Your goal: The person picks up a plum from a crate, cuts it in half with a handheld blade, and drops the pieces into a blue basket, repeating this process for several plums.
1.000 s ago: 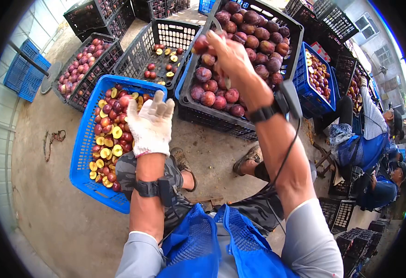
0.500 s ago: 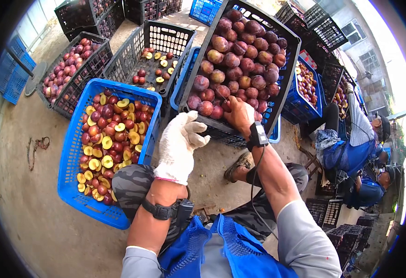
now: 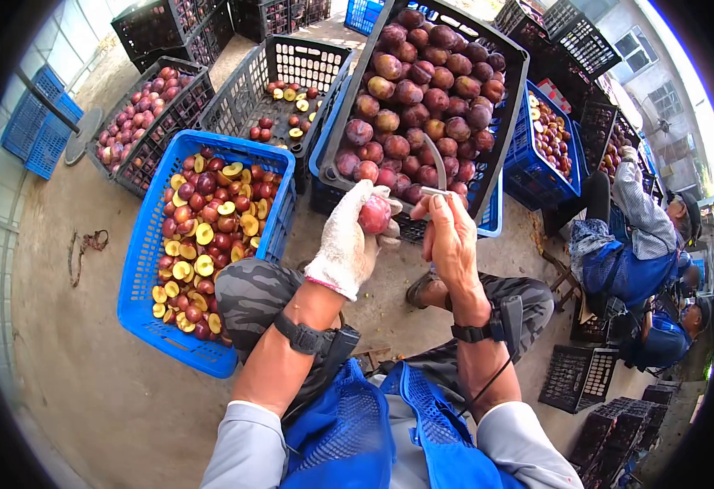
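My left hand (image 3: 342, 248), in a white glove, holds a whole reddish plum (image 3: 375, 214) between its thumb and fingers. In my bare right hand (image 3: 453, 248) is a small curved knife (image 3: 437, 163); its blade points up and away, apart from the plum. Both hands are at the near edge of a tilted black crate (image 3: 517, 90) full of whole plums (image 3: 410, 91). To the left, a blue crate (image 3: 185, 352) contains many cut plums (image 3: 203, 265), several with yellow flesh showing.
A black crate (image 3: 225, 96) behind the blue one has some plum halves inside. Another black crate (image 3: 161, 134) of plums is farther left. On the right are a blue crate (image 3: 528, 175) of cut plums and two people (image 3: 630, 244) seated. Stacked crates (image 3: 173, 37) stand at the back.
My right hand has come back from among the plums in the crate and now shows the knife. My left hand, with nothing visible in it before, now holds a plum. The view has shifted slightly.
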The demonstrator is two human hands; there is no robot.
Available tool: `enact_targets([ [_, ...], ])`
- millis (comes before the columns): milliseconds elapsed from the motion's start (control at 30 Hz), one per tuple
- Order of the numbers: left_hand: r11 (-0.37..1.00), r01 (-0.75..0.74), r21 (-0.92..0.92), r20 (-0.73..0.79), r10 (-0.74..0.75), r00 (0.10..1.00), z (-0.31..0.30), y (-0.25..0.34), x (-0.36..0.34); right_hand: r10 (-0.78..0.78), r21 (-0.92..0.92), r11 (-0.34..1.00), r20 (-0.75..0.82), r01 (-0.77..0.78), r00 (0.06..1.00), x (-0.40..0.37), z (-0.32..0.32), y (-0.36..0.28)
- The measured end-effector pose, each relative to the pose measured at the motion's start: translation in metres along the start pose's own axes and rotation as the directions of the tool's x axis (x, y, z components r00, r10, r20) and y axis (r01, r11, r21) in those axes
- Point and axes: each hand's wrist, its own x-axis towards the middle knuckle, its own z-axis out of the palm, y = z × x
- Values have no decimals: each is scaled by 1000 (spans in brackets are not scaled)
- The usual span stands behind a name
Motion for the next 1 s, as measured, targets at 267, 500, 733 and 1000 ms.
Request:
enact_targets([
  [267,994,79,-81,116,-69,991,11,-1,-1,-116,-216,961,254,173,960,-18,1,-7],
  [500,993,110,-44,116,-104,988,13,-1,0,-149,-238,949,247,209,957,-17,1,3],
  [733,983,170,70,-18,-169,985,14,0,-9,-357,-428,788,269,443,895,-25,14,18],
  [1000,973,-12,228,-46,23,999,17,2,-10,-441,-539,674,255,505,861,-13,16,24],
])
